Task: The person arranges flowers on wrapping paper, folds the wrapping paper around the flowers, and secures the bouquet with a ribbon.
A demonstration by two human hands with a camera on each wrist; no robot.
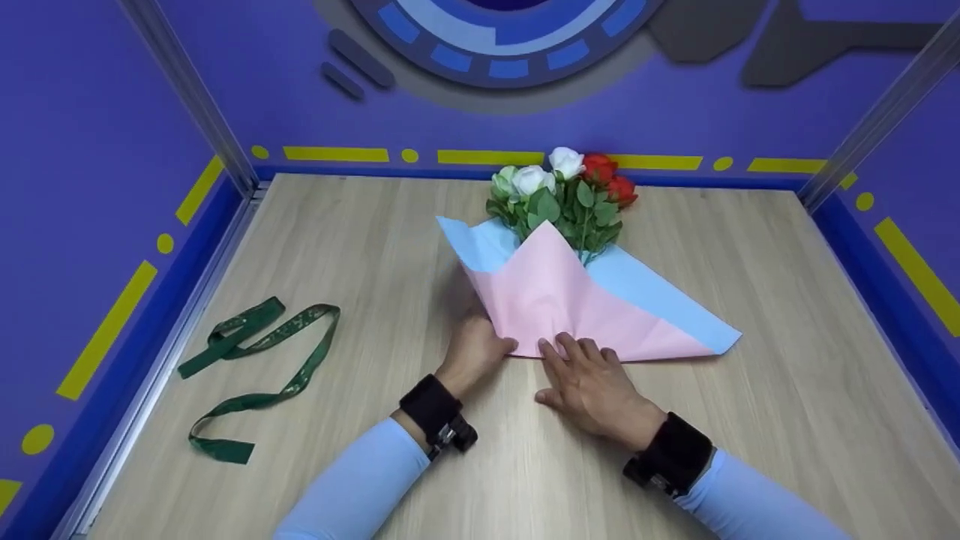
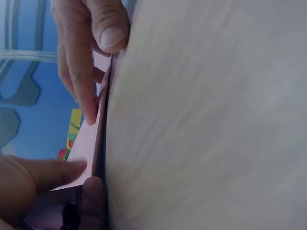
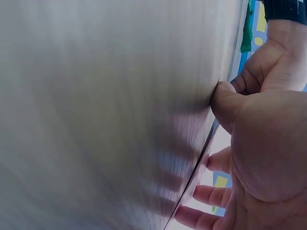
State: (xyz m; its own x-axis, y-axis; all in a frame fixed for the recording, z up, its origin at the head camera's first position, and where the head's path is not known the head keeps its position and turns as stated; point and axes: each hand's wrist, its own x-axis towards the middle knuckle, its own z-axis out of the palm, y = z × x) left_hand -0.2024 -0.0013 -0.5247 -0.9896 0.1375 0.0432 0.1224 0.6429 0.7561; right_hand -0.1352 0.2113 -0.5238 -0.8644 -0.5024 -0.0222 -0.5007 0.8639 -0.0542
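Note:
A sheet of wrapping paper (image 1: 536, 300), pink on one side and light blue on the other, is folded up around a bouquet of white and red roses (image 1: 570, 191) with green leaves. The left hand (image 1: 477, 351) grips the paper's lower left corner, its thumb in front and its other fingers mostly hidden behind the paper. At the bottom edge, the right hand (image 1: 596, 386) rests with spread fingers on the pink side. The left wrist view shows the left thumb (image 2: 57, 173) against the pink paper. In the right wrist view, the right fingers (image 3: 211, 195) touch the fold.
A green ribbon (image 1: 292, 386) with a printed pattern lies in loose curves on the left of the wooden table (image 1: 360, 247). Blue-purple panels (image 1: 247, 90) with yellow marks enclose the back and sides. The flower heads reach close to the back panel.

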